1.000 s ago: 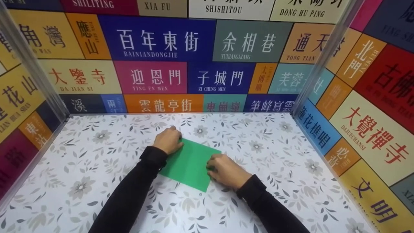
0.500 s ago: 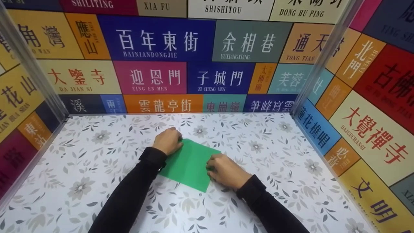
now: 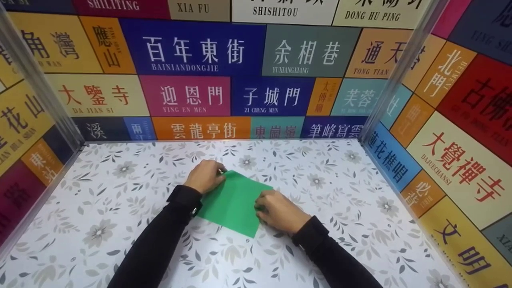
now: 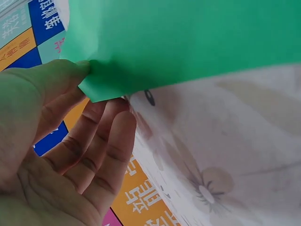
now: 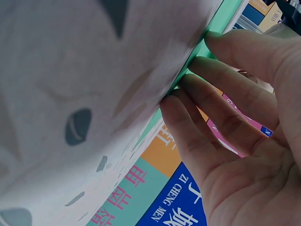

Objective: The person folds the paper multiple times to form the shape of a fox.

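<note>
A green sheet of paper [image 3: 234,204] lies at a slant on the flower-patterned table, between both hands. My left hand [image 3: 206,176] is at its far left corner. In the left wrist view, the thumb [image 4: 77,70] lies on top of that corner, with the index finger behind it. This part of the paper [image 4: 188,42] is raised off the table, and the other fingers are loosely bent below. At the right edge is my right hand [image 3: 282,210], its fingers bent. The right wrist view has thumb and fingertips [image 5: 171,101] gathered along the thin green edge [image 5: 186,70].
The white table [image 3: 320,248] with grey leaves and flowers extends around the paper. Panels [image 3: 192,48] of coloured blocks with Chinese lettering rise at the back, left and right, joined by clear corner strips [image 3: 384,88]. Both forearms wear black sleeves [image 3: 154,240].
My left wrist has shifted slightly left and toward me, and its fingers have turned at the corner. The paper's far left corner shows a bend. My right hand stays where it was.
</note>
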The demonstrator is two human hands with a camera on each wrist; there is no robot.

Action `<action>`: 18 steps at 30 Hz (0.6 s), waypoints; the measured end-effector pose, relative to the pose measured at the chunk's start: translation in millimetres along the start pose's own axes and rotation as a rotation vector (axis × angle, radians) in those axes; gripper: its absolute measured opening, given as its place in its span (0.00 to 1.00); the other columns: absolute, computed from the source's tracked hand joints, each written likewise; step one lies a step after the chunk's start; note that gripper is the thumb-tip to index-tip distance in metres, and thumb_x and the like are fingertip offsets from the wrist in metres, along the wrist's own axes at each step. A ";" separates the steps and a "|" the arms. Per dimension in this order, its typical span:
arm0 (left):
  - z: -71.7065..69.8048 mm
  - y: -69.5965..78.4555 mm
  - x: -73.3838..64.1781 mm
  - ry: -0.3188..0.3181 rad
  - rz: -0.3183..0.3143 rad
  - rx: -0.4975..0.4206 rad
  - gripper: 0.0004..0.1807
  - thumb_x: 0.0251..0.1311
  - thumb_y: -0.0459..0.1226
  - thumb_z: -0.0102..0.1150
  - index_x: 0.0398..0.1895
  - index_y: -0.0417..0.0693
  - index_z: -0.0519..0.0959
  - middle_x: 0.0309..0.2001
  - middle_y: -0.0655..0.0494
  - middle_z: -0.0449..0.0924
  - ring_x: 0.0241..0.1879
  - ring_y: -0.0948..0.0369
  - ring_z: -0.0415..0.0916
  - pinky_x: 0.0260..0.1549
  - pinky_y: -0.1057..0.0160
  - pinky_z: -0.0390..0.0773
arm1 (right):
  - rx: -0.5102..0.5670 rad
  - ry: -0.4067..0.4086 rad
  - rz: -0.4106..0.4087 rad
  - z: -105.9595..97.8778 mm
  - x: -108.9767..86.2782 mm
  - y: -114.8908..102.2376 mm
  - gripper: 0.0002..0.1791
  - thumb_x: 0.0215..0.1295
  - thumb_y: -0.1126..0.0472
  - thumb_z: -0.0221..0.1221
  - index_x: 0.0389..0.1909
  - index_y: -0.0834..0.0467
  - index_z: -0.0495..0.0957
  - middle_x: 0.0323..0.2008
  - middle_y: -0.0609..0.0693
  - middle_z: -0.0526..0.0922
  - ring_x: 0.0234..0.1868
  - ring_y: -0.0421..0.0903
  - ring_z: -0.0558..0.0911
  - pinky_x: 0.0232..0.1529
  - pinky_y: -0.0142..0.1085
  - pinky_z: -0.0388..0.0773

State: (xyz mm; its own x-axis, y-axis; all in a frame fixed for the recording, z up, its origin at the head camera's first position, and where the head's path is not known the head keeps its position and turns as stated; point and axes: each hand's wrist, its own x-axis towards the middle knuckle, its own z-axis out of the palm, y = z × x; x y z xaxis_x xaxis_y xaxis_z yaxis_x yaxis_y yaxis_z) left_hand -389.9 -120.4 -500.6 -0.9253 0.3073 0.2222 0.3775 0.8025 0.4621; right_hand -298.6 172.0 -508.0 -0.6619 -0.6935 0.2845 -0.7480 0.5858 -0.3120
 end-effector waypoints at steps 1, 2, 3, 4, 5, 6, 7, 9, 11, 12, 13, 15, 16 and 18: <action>0.3 -0.8 -0.5 0.000 0.000 -0.008 0.12 0.72 0.32 0.76 0.55 0.42 0.96 0.47 0.43 0.98 0.49 0.44 0.94 0.55 0.41 0.92 | -0.001 0.001 0.000 0.2 -0.1 0.1 0.05 0.72 0.69 0.75 0.46 0.64 0.95 0.46 0.58 0.94 0.49 0.55 0.92 0.56 0.48 0.93; 0.5 -1.4 -1.2 0.003 0.002 -0.015 0.12 0.72 0.32 0.76 0.56 0.42 0.96 0.47 0.43 0.97 0.49 0.44 0.94 0.54 0.41 0.93 | -0.001 0.003 0.000 0.4 -0.2 0.3 0.05 0.72 0.69 0.75 0.46 0.64 0.95 0.46 0.58 0.94 0.49 0.55 0.92 0.56 0.48 0.93; 0.6 -2.2 -1.9 0.003 0.003 -0.022 0.13 0.71 0.31 0.75 0.56 0.43 0.96 0.46 0.43 0.97 0.48 0.45 0.94 0.52 0.42 0.93 | 0.001 0.005 -0.001 0.6 -0.3 0.3 0.05 0.72 0.69 0.75 0.46 0.64 0.95 0.46 0.58 0.94 0.49 0.55 0.92 0.56 0.47 0.94; 0.5 -2.4 -3.0 0.002 0.000 -0.029 0.14 0.70 0.31 0.75 0.57 0.43 0.95 0.46 0.43 0.97 0.48 0.45 0.94 0.51 0.42 0.93 | 0.002 0.006 0.000 0.8 -0.4 0.3 0.05 0.72 0.70 0.75 0.46 0.65 0.95 0.46 0.58 0.94 0.49 0.55 0.92 0.56 0.47 0.94; 0.4 -2.6 -4.1 0.002 -0.002 -0.036 0.16 0.70 0.30 0.75 0.58 0.44 0.95 0.46 0.43 0.97 0.48 0.45 0.94 0.51 0.43 0.93 | 0.005 0.007 0.001 0.9 -0.5 0.3 0.06 0.72 0.70 0.74 0.46 0.65 0.95 0.46 0.58 0.94 0.49 0.55 0.92 0.55 0.47 0.94; 0.2 -2.7 -5.3 0.005 -0.002 -0.048 0.16 0.69 0.29 0.75 0.59 0.44 0.95 0.47 0.43 0.97 0.48 0.45 0.94 0.51 0.43 0.93 | 0.008 0.009 0.001 1.0 -0.6 0.2 0.05 0.72 0.70 0.75 0.46 0.65 0.95 0.45 0.58 0.94 0.48 0.55 0.92 0.55 0.47 0.94; 0.0 -2.8 -6.3 0.010 0.000 -0.057 0.18 0.68 0.28 0.74 0.59 0.44 0.95 0.48 0.43 0.97 0.49 0.45 0.94 0.51 0.43 0.93 | 0.010 0.011 0.002 1.1 -0.5 0.2 0.05 0.72 0.70 0.75 0.46 0.65 0.95 0.45 0.58 0.94 0.48 0.55 0.92 0.55 0.47 0.94; -0.3 -2.5 -8.0 0.029 0.012 -0.075 0.20 0.67 0.25 0.73 0.60 0.45 0.95 0.49 0.44 0.98 0.50 0.45 0.94 0.52 0.43 0.93 | 0.013 0.014 0.001 1.1 -0.3 -0.2 0.05 0.72 0.70 0.74 0.45 0.64 0.95 0.45 0.58 0.94 0.48 0.55 0.92 0.54 0.47 0.94; -0.4 -1.9 -9.4 0.052 0.026 -0.090 0.22 0.66 0.23 0.73 0.61 0.45 0.95 0.50 0.44 0.98 0.50 0.44 0.94 0.52 0.42 0.93 | 0.014 0.017 -0.001 1.1 -0.2 -0.4 0.05 0.71 0.70 0.74 0.45 0.64 0.94 0.44 0.58 0.94 0.47 0.55 0.92 0.54 0.47 0.94; -0.3 -1.3 -10.0 0.064 0.033 -0.094 0.22 0.66 0.23 0.73 0.61 0.45 0.95 0.50 0.44 0.98 0.50 0.44 0.94 0.52 0.42 0.93 | 0.014 0.017 -0.003 1.1 -0.1 -0.4 0.05 0.71 0.70 0.74 0.44 0.64 0.94 0.44 0.58 0.93 0.47 0.55 0.92 0.53 0.47 0.94; 0.0 -0.8 -10.3 0.077 0.040 -0.094 0.23 0.65 0.22 0.73 0.61 0.46 0.94 0.50 0.44 0.97 0.50 0.44 0.94 0.51 0.42 0.93 | 0.013 0.017 -0.005 1.1 0.0 -0.4 0.05 0.71 0.70 0.74 0.44 0.64 0.94 0.44 0.58 0.93 0.47 0.55 0.92 0.53 0.47 0.94; 0.2 0.9 -11.5 0.100 0.047 -0.092 0.24 0.65 0.23 0.74 0.63 0.46 0.94 0.48 0.44 0.97 0.49 0.45 0.94 0.50 0.43 0.93 | 0.012 0.017 -0.009 0.8 -0.1 -0.5 0.05 0.71 0.70 0.74 0.44 0.64 0.94 0.44 0.59 0.93 0.47 0.55 0.92 0.53 0.47 0.94; 0.3 1.9 -11.9 0.111 0.051 -0.086 0.25 0.65 0.23 0.75 0.64 0.47 0.93 0.48 0.44 0.97 0.48 0.45 0.94 0.50 0.43 0.93 | 0.011 0.016 -0.009 0.6 -0.1 -0.6 0.05 0.71 0.70 0.74 0.44 0.64 0.94 0.44 0.59 0.93 0.46 0.55 0.92 0.53 0.47 0.94; 0.1 3.8 -12.7 0.133 0.056 -0.078 0.27 0.65 0.24 0.77 0.67 0.47 0.92 0.46 0.45 0.97 0.47 0.46 0.94 0.49 0.43 0.93 | 0.009 0.017 -0.010 0.2 -0.1 -1.1 0.05 0.71 0.70 0.75 0.44 0.64 0.95 0.43 0.58 0.93 0.46 0.55 0.92 0.53 0.47 0.94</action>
State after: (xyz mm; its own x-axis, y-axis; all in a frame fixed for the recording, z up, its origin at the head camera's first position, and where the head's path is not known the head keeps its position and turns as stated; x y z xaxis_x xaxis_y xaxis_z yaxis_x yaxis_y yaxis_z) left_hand -376.8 -121.2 -501.8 -0.8917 0.2761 0.3587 0.4349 0.7420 0.5101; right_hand -297.7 171.4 -507.9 -0.6551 -0.6920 0.3033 -0.7542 0.5752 -0.3168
